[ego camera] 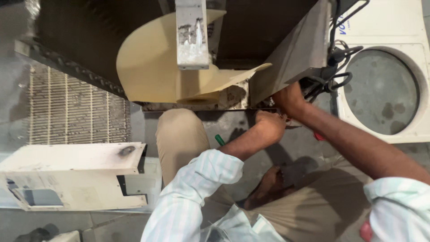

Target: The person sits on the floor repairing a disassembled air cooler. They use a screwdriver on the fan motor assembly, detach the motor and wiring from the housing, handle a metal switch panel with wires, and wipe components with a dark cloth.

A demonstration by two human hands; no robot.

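Grey concrete floor [268,157], dusty. An opened metal air-conditioner unit [291,58] lies far centre, its beige plastic fan blade [152,62] exposed. I see my left hand [268,125] curled at the unit's lower edge; what it grips I cannot tell. My right hand [289,98] is just beyond, fingers tucked beside black cables [333,83], its grip hidden. A white round-holed cover panel [385,89] lies right.

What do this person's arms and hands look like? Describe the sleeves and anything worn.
Both arms wear a light shirt with pale green and white stripes, the sleeves pushed up to about the elbow, leaving the forearms bare. The left hand and right hand are bare, with no gloves. No watch, ring or band shows on the visible parts. Tan trousers cover the knees below.
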